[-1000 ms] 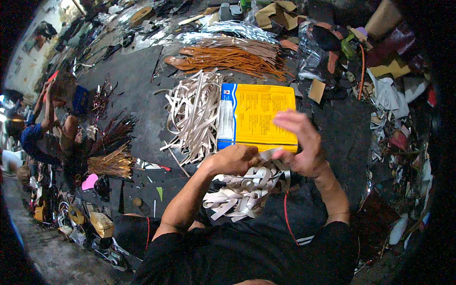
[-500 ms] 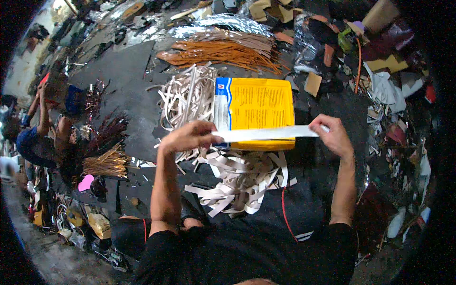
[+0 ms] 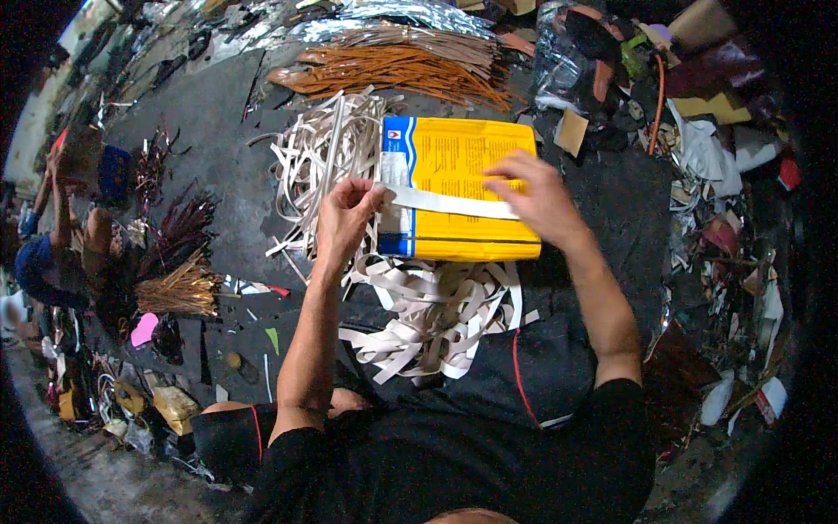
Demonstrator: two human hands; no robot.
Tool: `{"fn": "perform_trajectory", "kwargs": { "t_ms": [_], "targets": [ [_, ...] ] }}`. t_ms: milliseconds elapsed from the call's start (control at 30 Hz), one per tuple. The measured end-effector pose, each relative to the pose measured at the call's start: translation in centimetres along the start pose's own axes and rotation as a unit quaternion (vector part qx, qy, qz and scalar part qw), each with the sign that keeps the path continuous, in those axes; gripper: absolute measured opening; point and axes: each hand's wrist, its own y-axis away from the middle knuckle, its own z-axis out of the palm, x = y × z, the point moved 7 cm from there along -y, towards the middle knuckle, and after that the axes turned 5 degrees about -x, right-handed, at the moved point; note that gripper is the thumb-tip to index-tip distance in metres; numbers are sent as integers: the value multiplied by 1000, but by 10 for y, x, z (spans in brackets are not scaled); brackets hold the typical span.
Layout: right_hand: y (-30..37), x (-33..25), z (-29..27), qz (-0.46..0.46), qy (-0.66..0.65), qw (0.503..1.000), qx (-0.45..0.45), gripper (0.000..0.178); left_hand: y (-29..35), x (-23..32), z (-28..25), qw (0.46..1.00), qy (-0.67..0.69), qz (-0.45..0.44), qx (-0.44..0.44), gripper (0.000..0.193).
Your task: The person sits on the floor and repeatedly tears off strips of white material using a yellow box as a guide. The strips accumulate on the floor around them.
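Observation:
A white flat strip [image 3: 449, 203] runs across a yellow block-shaped package [image 3: 476, 229] with a blue and white end. My left hand [image 3: 345, 214] pinches the strip's left end, just past the package's blue edge. Over the package's right side, my right hand [image 3: 543, 203] is blurred, its fingers stretched leftward and apart. The strip's right end disappears beside or under that hand. Tangled off-white strips [image 3: 314, 157] lie left of the package. More loose strips [image 3: 436, 301] are heaped on the near side, against my dark-clothed legs.
Orange-brown strips [image 3: 393, 74] lie in a bundle beyond the package, with silvery strips [image 3: 419, 10] behind. Scraps and crumpled white material [image 3: 703, 148] litter the right. At far left, another person [image 3: 52, 262] sits near brown strips [image 3: 179, 288]. Black sheeting [image 3: 236, 175] covers the floor.
My right hand has left the strip's right end and moved leftward over the package, its fingers spreading. My left hand has shifted up slightly, still pinching the strip. The view has shifted a little.

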Motion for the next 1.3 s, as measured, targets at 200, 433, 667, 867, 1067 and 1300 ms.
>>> {"fn": "perform_trajectory", "kwargs": {
  "t_ms": [200,433,667,867,1067,1300],
  "targets": [
    [-54,-35,99,-138,-70,988,-3,18,2,-5,-1,999,17,-1,48,25],
    [-57,-29,110,-154,-54,986,19,15,5,-6,1,994,48,2,97,22],
    [-56,-28,110,-197,-43,979,32,24,-3,-21,2,996,71,-30,40,20],
    [-54,-37,109,-211,1,977,26,24,-6,-28,4,990,135,-29,29,21],
    [-50,-46,117,-229,113,966,46,17,-10,-26,4,994,89,-54,39,21],
    [-53,-46,112,-172,68,980,68,17,1,-37,3,978,196,-70,14,23]
  ]
}}
